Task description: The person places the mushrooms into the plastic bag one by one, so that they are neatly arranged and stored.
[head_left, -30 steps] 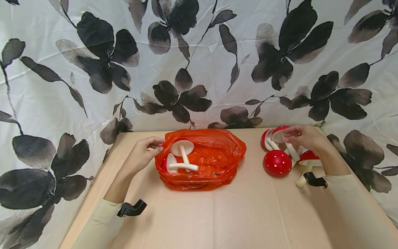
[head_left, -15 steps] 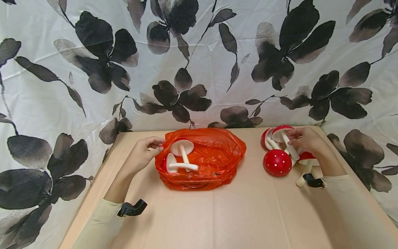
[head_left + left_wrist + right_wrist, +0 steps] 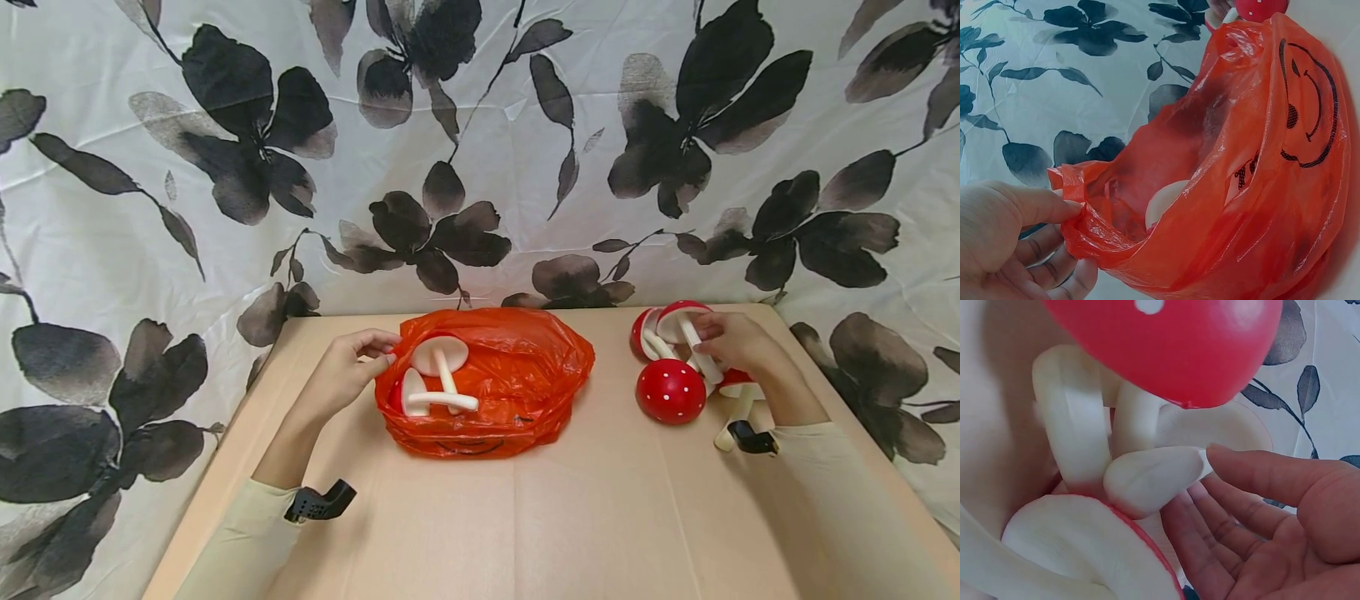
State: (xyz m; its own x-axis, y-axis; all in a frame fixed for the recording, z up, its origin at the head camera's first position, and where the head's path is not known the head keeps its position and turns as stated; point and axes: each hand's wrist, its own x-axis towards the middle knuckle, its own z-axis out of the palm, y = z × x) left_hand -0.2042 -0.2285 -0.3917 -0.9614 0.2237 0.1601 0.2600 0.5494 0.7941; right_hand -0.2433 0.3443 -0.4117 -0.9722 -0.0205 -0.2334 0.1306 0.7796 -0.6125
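Note:
My left hand (image 3: 345,371) pinches the left rim of an orange-red plastic bag (image 3: 517,417) between thumb and fingers. Two toy mushrooms lie inside: one shows a pale cap underside (image 3: 429,357), the other a white stem (image 3: 442,402) pointing right. On the right, my right hand (image 3: 742,342) is at a heap of red-capped toy mushrooms. In the right wrist view its thumb (image 3: 1260,475) and fingers grip the end of a white mushroom stem (image 3: 1154,478). A white-dotted red cap (image 3: 670,392) sits at the heap's front. The right hand hides part of the heap.
A pale wooden table (image 3: 585,517) bears everything. Behind it and at the sides hangs a white cloth (image 3: 540,167) with dark flowers. Another mushroom (image 3: 738,408) lies beneath my right wrist. A printed smiling face (image 3: 1310,106) marks the bag's side.
My right hand has shifted slightly left and down, closing in on a mushroom stem in the heap. The left hand and the bag have stayed put.

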